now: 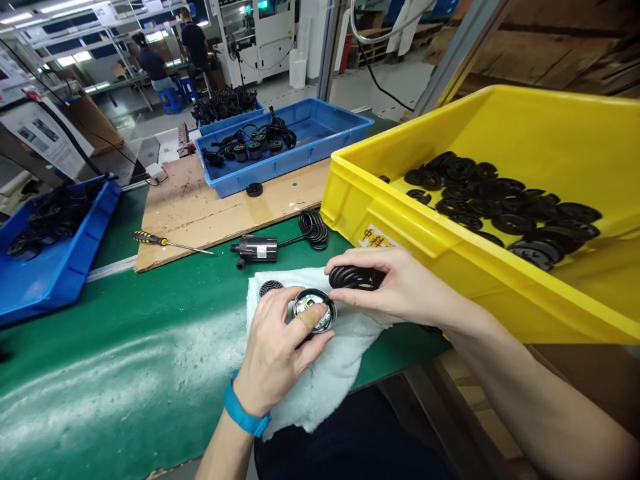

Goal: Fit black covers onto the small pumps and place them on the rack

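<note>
My left hand (pixel 280 340), with a blue band at the wrist, grips a round black housing (pixel 315 311) whose open face shows a circuit board. One of its fingers presses on the board. In my right hand (pixel 390 283) is a coiled black cable (pixel 353 277), pinched between thumb and fingers right beside the housing. Beneath both hands lies a white cloth (pixel 340 360). A ridged black disc (pixel 271 287) rests on the cloth behind my left hand. Farther back, a small black pump (pixel 257 249) lies on the green mat, joined to its own coiled cable (pixel 313 230).
A yellow bin (pixel 400 217) of black discs stands at the right. Blue trays (pixel 280 170) with cabled parts stand behind and at the left (pixel 75 267). A screwdriver (pixel 173 244) and a black ring (pixel 255 190) lie on cardboard (pixel 170 207). Two people are in the background.
</note>
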A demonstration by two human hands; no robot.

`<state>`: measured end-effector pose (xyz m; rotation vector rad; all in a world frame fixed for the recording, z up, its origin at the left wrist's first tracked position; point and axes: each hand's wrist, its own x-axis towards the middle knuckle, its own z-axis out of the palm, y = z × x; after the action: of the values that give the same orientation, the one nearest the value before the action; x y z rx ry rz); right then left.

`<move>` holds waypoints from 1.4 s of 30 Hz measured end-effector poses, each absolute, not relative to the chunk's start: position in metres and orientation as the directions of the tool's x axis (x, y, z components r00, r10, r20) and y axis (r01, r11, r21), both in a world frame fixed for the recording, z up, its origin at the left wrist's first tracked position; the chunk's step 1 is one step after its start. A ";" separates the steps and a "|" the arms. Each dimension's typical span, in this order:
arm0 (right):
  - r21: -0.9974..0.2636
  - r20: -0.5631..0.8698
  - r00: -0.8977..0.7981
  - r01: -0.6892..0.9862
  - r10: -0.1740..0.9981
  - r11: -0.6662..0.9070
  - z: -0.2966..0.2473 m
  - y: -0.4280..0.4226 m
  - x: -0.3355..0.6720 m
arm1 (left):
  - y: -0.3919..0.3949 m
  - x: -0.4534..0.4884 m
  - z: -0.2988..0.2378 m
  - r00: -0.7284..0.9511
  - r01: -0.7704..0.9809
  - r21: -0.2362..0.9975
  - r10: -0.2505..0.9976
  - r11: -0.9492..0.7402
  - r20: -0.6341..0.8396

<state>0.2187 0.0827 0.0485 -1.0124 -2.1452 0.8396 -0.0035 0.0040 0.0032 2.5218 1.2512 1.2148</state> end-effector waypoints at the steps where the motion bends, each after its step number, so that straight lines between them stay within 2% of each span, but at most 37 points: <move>1: -0.752 0.247 -0.518 0.430 0.819 0.499 0.050 0.083 0.219 | 0.004 -0.003 0.003 0.347 0.637 0.394 0.703 -0.663 0.621; 6: -0.760 0.192 -0.523 0.456 0.830 0.464 0.054 0.085 0.217 | 0.001 0.001 0.000 0.230 0.595 0.528 0.758 -0.606 0.611; 13: -0.756 0.183 -0.544 0.454 0.819 0.471 0.056 0.086 0.215 | 0.005 -0.030 0.014 0.144 0.456 0.749 0.870 -0.481 0.471; 15: -0.757 0.187 -0.549 0.448 0.815 0.475 0.055 0.086 0.215 | 0.010 -0.051 0.020 0.030 0.532 0.733 0.874 -0.424 0.484; 16: -0.759 0.189 -0.550 0.443 0.814 0.476 0.054 0.086 0.216 | 0.013 -0.061 0.023 -0.002 0.613 0.686 0.867 -0.392 0.498; 17: -0.762 0.192 -0.549 0.439 0.813 0.477 0.053 0.087 0.216 | 0.017 -0.069 0.024 0.008 0.695 0.619 0.865 -0.366 0.503; 19: -0.764 0.198 -0.546 0.434 0.814 0.477 0.051 0.087 0.217 | 0.025 -0.078 0.022 0.143 0.795 0.479 0.882 -0.372 0.449; 21: -0.765 0.200 -0.544 0.433 0.815 0.477 0.049 0.088 0.217 | 0.034 -0.079 0.018 0.333 0.785 0.416 0.879 -0.459 0.341; 23: -0.771 0.200 -0.542 0.428 0.817 0.472 0.048 0.088 0.217 | 0.044 -0.075 0.013 0.472 0.738 0.412 0.846 -0.534 0.250; 26: -0.780 0.192 -0.540 0.423 0.819 0.461 0.048 0.088 0.217 | 0.058 -0.067 0.007 0.585 0.695 0.416 0.797 -0.587 0.147; 29: -0.773 0.187 -0.547 0.431 0.816 0.465 0.048 0.089 0.218 | 0.068 -0.065 0.005 0.614 0.690 0.418 0.784 -0.591 0.094; 32: -0.772 0.187 -0.552 0.429 0.812 0.469 0.047 0.089 0.218 | 0.071 -0.071 0.004 0.554 0.662 0.534 0.823 -0.526 0.124; 35: -0.774 0.186 -0.549 0.428 0.815 0.466 0.046 0.090 0.218 | 0.069 -0.082 0.004 0.325 0.490 0.800 0.924 -0.345 0.200; 37: -0.775 0.179 -0.553 0.430 0.813 0.463 0.047 0.090 0.216 | 0.065 -0.088 0.004 0.079 0.222 0.951 0.976 -0.216 0.203; 39: -0.775 0.171 -0.566 0.428 0.807 0.464 0.047 0.090 0.215 | 0.058 -0.089 0.005 -0.104 -0.087 0.987 0.987 -0.135 0.126; 42: -0.775 0.179 -0.573 0.419 0.800 0.473 0.046 0.090 0.214 | 0.045 -0.080 0.004 -0.138 -0.379 0.925 0.990 -0.027 -0.028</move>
<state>0.2140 0.0903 0.0465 -1.0085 -2.1931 0.9456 -0.0803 0.0450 0.0042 0.8443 1.0122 1.4704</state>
